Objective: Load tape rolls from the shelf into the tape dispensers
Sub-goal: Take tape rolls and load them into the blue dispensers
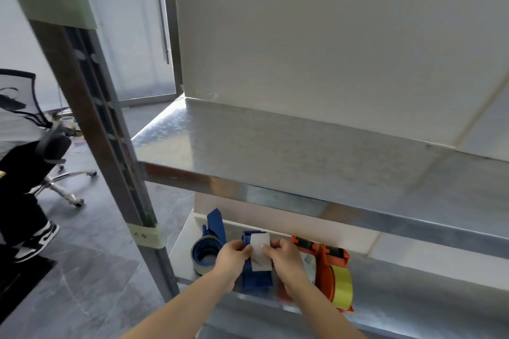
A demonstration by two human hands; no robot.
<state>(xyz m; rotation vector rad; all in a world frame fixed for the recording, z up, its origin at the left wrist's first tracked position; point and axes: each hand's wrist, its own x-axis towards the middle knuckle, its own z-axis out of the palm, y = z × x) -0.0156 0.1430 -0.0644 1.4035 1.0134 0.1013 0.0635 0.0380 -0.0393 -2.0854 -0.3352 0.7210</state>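
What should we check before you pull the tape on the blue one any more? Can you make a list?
1. Both hands on the tape: ok. The left hand and right hand pinch the white tape strip.
2. Blue dispenser resting on the lower shelf: ok.
3. Strip straight over the dispenser: ok.
4. Strip threaded through the roller: cannot tell, the hands hide it.
5. Neighbours clear: not ok, the orange dispenser sits right against the right hand.
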